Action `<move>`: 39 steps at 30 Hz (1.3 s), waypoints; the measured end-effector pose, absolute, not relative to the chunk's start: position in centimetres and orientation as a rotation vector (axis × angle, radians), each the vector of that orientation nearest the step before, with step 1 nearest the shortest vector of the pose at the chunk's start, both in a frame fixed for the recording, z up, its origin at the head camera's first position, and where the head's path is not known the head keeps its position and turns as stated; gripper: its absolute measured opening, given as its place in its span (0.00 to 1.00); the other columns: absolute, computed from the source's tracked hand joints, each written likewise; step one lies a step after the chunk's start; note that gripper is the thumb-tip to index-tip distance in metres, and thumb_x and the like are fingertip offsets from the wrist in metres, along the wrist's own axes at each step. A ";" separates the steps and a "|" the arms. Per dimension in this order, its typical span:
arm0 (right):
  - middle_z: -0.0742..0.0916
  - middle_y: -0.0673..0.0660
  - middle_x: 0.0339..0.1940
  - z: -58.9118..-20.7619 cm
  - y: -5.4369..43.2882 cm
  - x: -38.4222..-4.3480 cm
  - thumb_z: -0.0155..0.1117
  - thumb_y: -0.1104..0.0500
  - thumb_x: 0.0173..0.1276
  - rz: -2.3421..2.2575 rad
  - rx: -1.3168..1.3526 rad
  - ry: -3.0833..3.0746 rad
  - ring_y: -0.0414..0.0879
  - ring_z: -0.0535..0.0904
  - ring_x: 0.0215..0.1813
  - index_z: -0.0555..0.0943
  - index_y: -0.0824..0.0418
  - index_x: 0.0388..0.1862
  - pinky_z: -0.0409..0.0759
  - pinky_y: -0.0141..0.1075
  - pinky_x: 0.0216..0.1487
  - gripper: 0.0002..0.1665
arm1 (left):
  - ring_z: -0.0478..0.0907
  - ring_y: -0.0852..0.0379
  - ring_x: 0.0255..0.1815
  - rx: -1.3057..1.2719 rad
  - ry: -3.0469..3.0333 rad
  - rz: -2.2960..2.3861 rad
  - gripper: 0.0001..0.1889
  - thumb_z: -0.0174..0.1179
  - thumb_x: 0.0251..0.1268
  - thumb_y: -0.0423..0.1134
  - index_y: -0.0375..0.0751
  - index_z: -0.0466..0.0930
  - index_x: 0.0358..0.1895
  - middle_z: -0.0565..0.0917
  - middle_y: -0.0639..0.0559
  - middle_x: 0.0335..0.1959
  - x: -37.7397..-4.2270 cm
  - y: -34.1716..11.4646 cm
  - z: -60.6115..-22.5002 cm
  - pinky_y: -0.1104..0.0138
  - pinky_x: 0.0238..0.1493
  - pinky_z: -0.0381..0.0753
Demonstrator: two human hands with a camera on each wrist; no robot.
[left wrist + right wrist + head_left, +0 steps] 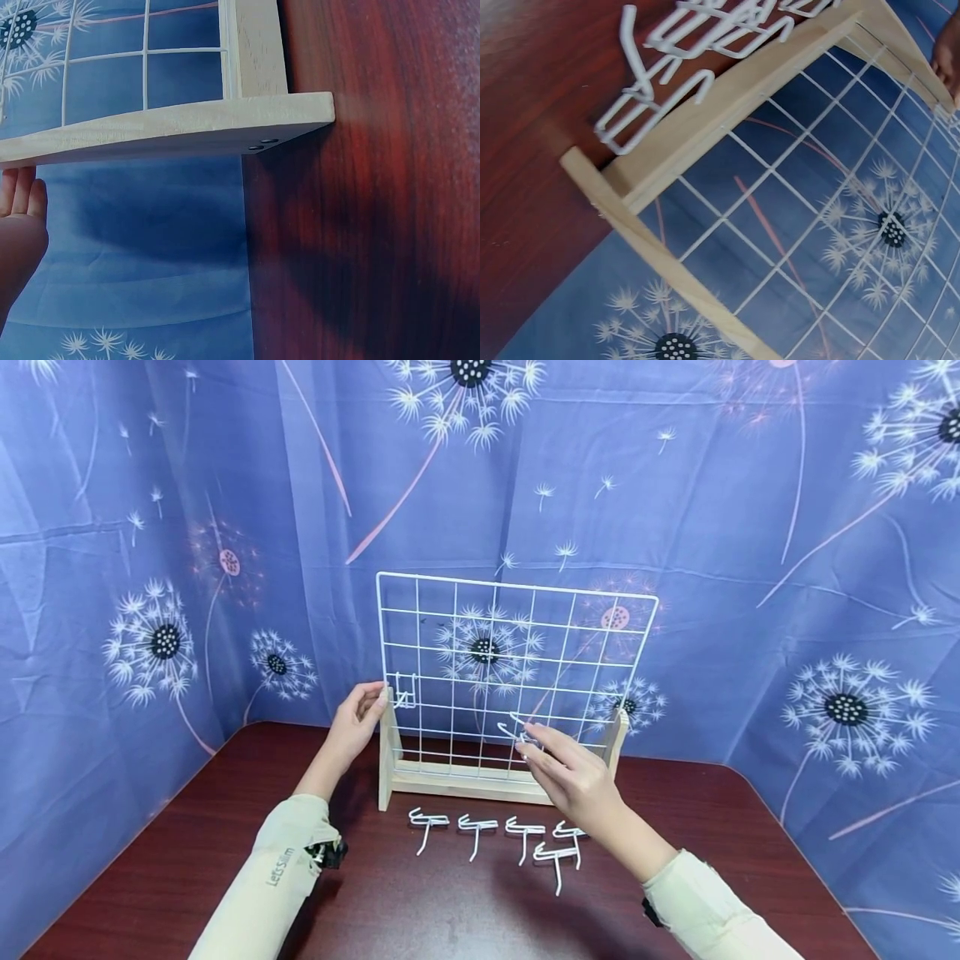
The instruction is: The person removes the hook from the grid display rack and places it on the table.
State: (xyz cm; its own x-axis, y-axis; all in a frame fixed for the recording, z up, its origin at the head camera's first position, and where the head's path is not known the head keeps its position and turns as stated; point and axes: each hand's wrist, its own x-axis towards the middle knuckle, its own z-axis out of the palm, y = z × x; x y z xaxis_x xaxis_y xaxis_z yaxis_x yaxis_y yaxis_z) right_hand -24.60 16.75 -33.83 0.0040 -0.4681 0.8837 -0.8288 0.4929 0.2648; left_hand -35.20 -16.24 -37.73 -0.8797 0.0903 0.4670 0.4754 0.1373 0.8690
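Note:
A white wire grid panel [517, 586] stands upright in a pale wooden stand [386, 760]. My left hand [354, 727] grips the top of the stand's left side piece; in the left wrist view its fingers [24, 193] touch the outer face of that wooden piece [187, 120]. One white wire hook [406, 697] hangs on the grid near its left edge. Between thumb and fingers, my right hand [573, 777] pinches another white hook [512, 729] in front of the grid's lower right part. The right wrist view does not show the right hand.
Several white wire hooks [524, 829] lie on the dark red table in front of the stand, mostly in a row, with one hook [557, 853] nearer me. Blue dandelion-print cloth [720, 677] hangs behind the table and at its sides.

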 end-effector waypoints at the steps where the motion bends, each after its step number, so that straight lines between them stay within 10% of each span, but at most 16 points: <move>1: 0.86 0.66 0.47 -34.0 16.9 -24.5 0.56 0.60 0.73 0.402 1.140 -1.633 0.60 0.83 0.46 0.86 0.67 0.43 0.81 0.45 0.50 0.14 | 0.72 0.62 0.52 -0.543 -2.119 -1.805 0.20 0.50 0.75 0.35 0.27 0.65 0.64 0.73 0.30 0.60 -35.3 -16.2 -37.7 0.79 0.52 0.70; 39: 0.85 0.66 0.48 -39.5 18.3 -23.2 0.47 0.60 0.77 0.113 1.370 -1.662 0.57 0.83 0.46 0.84 0.65 0.45 0.82 0.43 0.45 0.17 | 0.71 0.51 0.55 -0.535 -2.136 -1.767 0.20 0.51 0.74 0.37 0.29 0.67 0.63 0.74 0.32 0.58 -35.4 -16.3 -37.8 0.77 0.53 0.69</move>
State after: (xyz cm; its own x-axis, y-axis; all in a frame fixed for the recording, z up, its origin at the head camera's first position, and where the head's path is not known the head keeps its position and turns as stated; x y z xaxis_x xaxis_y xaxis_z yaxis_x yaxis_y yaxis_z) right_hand -23.21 18.34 -39.48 0.0732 -0.7163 0.6939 -0.8040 0.3694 0.4660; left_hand -35.35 -16.35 -37.78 -0.8797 0.0839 0.4681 0.4755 0.1659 0.8639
